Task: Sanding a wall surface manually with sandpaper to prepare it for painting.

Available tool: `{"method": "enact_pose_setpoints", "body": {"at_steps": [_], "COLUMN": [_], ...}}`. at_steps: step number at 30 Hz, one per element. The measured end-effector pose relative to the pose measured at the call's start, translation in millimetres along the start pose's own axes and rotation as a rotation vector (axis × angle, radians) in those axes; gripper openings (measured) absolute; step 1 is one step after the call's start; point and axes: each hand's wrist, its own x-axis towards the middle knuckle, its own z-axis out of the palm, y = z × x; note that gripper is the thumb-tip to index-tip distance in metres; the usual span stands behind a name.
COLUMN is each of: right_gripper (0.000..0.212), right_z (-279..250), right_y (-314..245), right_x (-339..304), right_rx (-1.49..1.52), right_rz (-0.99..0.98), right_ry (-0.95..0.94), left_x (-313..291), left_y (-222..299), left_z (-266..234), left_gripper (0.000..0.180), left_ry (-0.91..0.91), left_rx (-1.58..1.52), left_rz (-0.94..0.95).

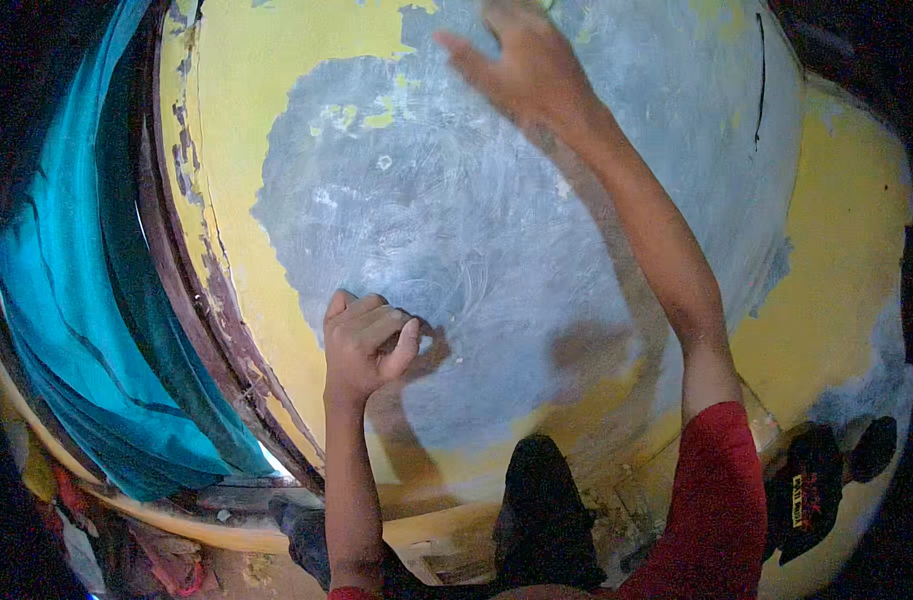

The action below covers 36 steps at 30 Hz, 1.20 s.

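A wall with peeling yellow paint [244,60] and a wide bare grey patch [426,230] fills the middle of the view. My left hand [364,340] is closed, fingers curled in, close to the lower left part of the grey patch; whatever it may hold is hidden. Higher up, my right hand [524,65] reaches to the top of the grey area, its thumb stretched away from the palm. Motion smears it somewhat, and its fingertips run to the upper edge of the picture. Both arms throw shadows on the wall.
A teal curtain [86,330] hangs at the left beside a dark, chipped frame [201,290]. My dark-clothed knee [543,500] is near the wall's foot. At the lower right is a black item with print [811,490]. Assorted clutter [171,565] lies lower left.
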Motion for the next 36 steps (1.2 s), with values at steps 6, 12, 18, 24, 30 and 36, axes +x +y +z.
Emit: {"method": "enact_pose_setpoints", "body": {"at_steps": [6,12,18,24,30,36], "right_gripper": [0.091,0.09,0.087,0.082,0.082,0.085], "right_z": [-8,0,5,-4,-21,-18], "right_y": [4,-3,-13,-19,-21,-25], "right_x": [4,-5,-10,-4,1,-2], "right_rx": [0.048,-0.026,-0.038,0.081,0.113,0.042], "right_rz": [0.097,-0.026,-0.003,0.195,0.335,0.289], "right_ry": [-0.112,-0.178,-0.151,-0.142,-0.113,-0.233], "left_x": [-1,-2,3,1,2,0], "left_y": [-2,0,1,-1,1,-2], "left_z": [-2,-1,-2,-3,-1,0], "left_gripper": [0.019,0.019,0.021,0.02,0.02,0.019], "left_ry": [-0.015,0.008,0.002,-0.017,0.029,0.014], "left_rx": [0.018,-0.028,-0.024,-0.001,-0.049,-0.02], "left_rz": [0.008,-0.014,-0.002,0.004,-0.003,-0.002]}}
